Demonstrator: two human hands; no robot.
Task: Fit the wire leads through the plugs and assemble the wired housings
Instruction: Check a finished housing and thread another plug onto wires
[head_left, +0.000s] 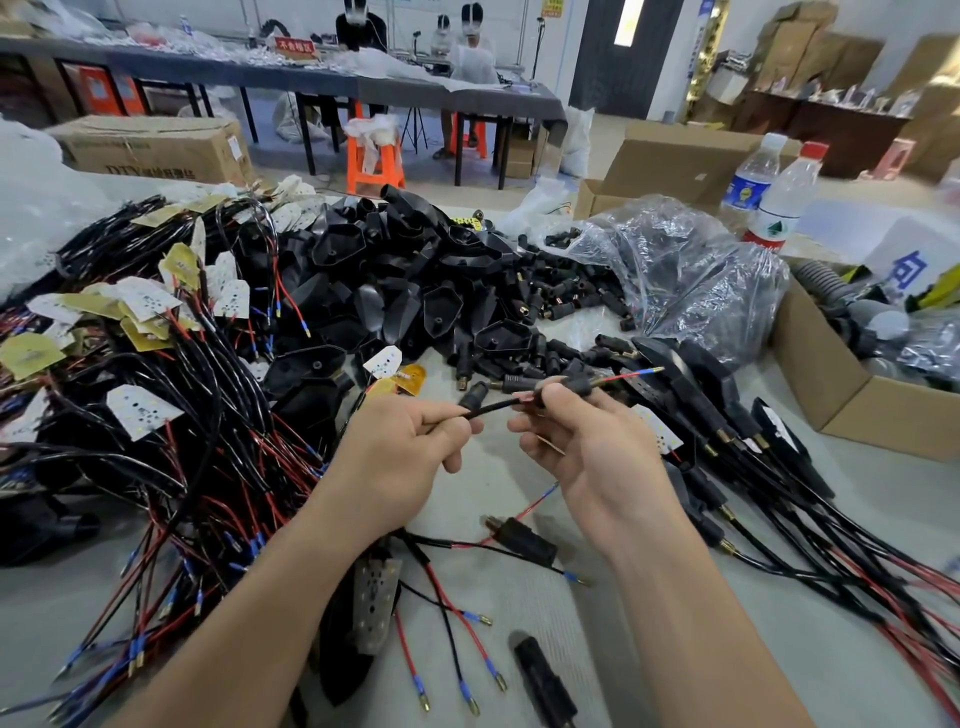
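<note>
While I watch through the head camera, the wire lead (628, 375), red with a blue sleeve and a brass tip, sticks out to the right of a black plug (576, 385) held above the middle of the table (561, 623). The right hand (587, 452) grips that plug, its fingers curled round it. A black cable (493, 408) runs leftward from there to the left hand (410, 452), which pinches it between thumb and bent forefinger. The hands are near each other but apart.

Just below them on the table I see another plug (519, 538) with a red and a black wire attached. A dotted board (375, 597) lies by the left forearm, with red and black leads trailing from it.

Beyond the hands is a heap of black housings (395, 280), with loose plugs (561, 299) scattered to its right toward a clear plastic bag (675, 270). A tangle of wired boards (156, 415) fills the left side. Wired housings (727, 415) lie to the right, beside a cardboard box (883, 415). Two water bottles (750, 182) stand behind the bag.
</note>
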